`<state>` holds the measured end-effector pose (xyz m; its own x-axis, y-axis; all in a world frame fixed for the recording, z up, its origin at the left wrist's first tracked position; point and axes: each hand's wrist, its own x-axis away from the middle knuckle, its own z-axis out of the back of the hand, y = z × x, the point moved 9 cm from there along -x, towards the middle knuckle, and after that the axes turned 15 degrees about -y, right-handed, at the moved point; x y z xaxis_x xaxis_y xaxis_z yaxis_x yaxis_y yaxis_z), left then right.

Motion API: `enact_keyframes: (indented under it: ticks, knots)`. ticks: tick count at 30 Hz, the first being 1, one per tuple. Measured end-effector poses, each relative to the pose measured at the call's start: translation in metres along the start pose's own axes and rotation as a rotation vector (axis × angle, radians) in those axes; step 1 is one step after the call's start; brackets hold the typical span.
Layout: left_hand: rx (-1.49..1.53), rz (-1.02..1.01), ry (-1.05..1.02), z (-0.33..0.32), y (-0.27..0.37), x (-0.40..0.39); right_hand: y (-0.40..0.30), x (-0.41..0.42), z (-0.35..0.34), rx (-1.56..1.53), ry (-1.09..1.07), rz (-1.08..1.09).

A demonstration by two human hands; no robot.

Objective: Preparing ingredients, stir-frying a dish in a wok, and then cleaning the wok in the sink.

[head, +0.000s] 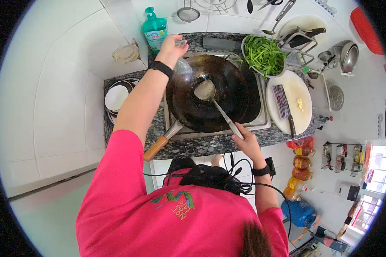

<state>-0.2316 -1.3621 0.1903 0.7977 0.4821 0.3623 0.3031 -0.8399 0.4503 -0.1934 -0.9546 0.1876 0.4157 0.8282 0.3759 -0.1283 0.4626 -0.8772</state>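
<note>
My right hand (247, 141) grips the handle of a metal wok spatula (223, 111). The spatula's blade rests over the middle of a dark wok (241, 93), which sits on a steel-framed stove (264, 119). Above the wok's far left rim is my left hand (174, 46), its fingers closed around a thin pale handle or edge. Just below it shows a greyish, see-through rounded thing (182, 66); whether it joins what I hold is hidden. The wok's wooden handle (156, 147) points toward me at the lower left. A glossy wet patch shows inside the wok.
A green pump bottle (154, 30) stands behind my left hand. Right of the wok are a bowl of leafy greens (264, 56) and a white cutting board (300, 83) with a knife (282, 102) and chopped garlic (299, 104). White bowls (116, 97) stand left. Black cables hang before me.
</note>
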Motion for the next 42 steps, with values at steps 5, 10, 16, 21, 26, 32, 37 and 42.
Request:
enact_keyframes:
  ticks: [5, 10, 16, 21, 26, 32, 37, 42]
  knots:
    - [-0.084, 0.092, 0.046, 0.003, 0.004, 0.018, -0.004, -0.018, -0.007, -0.07, -0.056, -0.056]
    - [-0.585, 0.164, 0.084, 0.006, 0.013, 0.05, -0.003, -0.036, -0.02, -0.394, -0.125, -0.111]
    - [-0.962, 0.1, 0.341, 0.081, 0.029, 0.06, -0.008, -0.055, -0.034, -0.512, -0.179, -0.102]
    - [-0.981, -0.013, 0.201, 0.067, 0.012, 0.048, -0.009, -0.067, -0.044, -0.539, -0.175, -0.079]
    - [-1.184, -0.09, 0.229, 0.071, 0.023, 0.044, -0.016, -0.065, -0.047, -0.438, -0.166, -0.079]
    - [-1.631, -0.13, 0.033, 0.028, -0.016, 0.091, -0.009, -0.026, -0.004, 0.177, 0.047, -0.079]
    - [-1.758, -0.071, -0.244, -0.002, -0.062, 0.12, -0.015, 0.0, 0.014, 0.26, 0.146, 0.049]
    - [-2.008, -0.34, -0.197, -0.03, -0.051, 0.118, -0.014, 0.017, 0.014, 0.476, 0.233, 0.014]
